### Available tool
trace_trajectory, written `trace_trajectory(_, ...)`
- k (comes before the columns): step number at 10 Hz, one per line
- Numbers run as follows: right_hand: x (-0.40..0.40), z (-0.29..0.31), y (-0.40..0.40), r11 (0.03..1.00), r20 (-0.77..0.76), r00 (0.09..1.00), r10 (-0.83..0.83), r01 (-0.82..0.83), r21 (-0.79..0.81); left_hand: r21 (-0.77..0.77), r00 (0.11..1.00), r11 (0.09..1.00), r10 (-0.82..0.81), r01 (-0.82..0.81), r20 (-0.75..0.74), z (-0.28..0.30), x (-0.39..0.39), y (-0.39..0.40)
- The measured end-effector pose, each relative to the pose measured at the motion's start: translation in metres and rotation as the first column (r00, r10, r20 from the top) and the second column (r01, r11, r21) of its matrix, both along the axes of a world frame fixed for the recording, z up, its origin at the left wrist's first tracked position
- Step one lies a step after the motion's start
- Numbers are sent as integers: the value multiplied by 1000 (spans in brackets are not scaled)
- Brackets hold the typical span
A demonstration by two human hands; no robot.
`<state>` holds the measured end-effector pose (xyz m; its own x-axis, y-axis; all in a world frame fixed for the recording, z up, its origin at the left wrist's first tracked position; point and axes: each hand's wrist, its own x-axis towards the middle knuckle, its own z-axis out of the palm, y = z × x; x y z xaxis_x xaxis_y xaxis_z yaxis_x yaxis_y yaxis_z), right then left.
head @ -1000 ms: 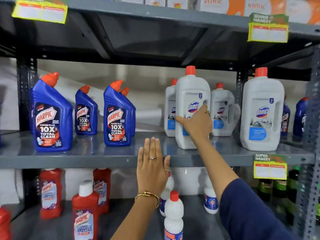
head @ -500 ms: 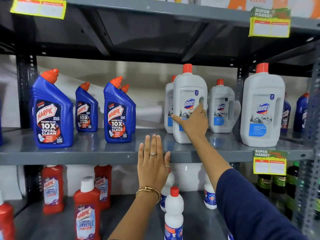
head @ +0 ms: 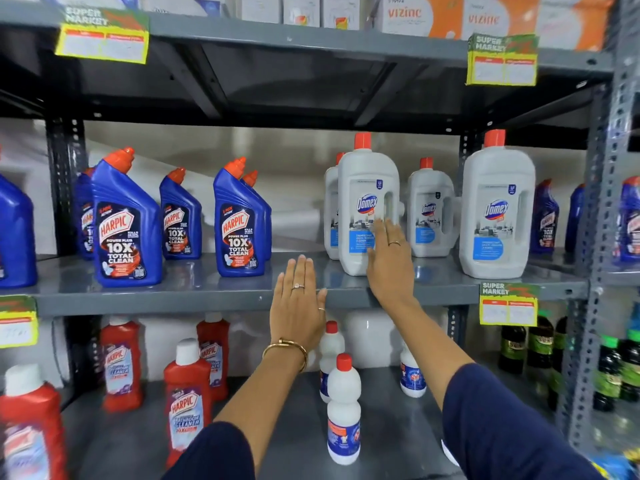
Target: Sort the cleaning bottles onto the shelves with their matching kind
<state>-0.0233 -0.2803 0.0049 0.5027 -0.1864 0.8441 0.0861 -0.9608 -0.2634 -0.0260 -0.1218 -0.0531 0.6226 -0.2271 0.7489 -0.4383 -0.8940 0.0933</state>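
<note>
1. Right hand (head: 389,261) open, fingers spread, raised in front of the front Domex jug (head: 367,202); fingertips overlapping its lower label, contact impossible to tell, nothing pinched.
2. Left hand (head: 299,306) flat and open, fingers together, palm against the front edge of the middle shelf (head: 173,299), holding nothing.
3. Front Domex jug upright on the middle shelf, red cap up, just ahead of a second white jug (head: 330,209) half hidden behind its left side.
4. Further right on the same shelf: a smaller Domex jug (head: 431,209) set back, then a large one (head: 495,209) near the front, both upright, apart from each other.
5. Left half of that shelf taken by blue Harpic bottles (head: 126,223), upright with angled orange caps, some standing behind others.
6. Bare shelf surface between the blue group and the white jugs.
7. More blue bottles (head: 545,220) behind the upright post at the far right.
8. Lower shelf: red Harpic bottles (head: 187,403) at left, small white bottles (head: 344,410) with red caps under the forearms, dark green bottles (head: 609,372) at right.
9. Yellow price tags (head: 508,304) hanging from shelf edges; Vizinc boxes (head: 405,13) on top.
</note>
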Motion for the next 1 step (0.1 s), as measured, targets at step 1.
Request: trace_trajectory(1,-12,-5,4,997,9,1000,-26,27,-67,-69,1000,998,1,1,29,10,-7,10)
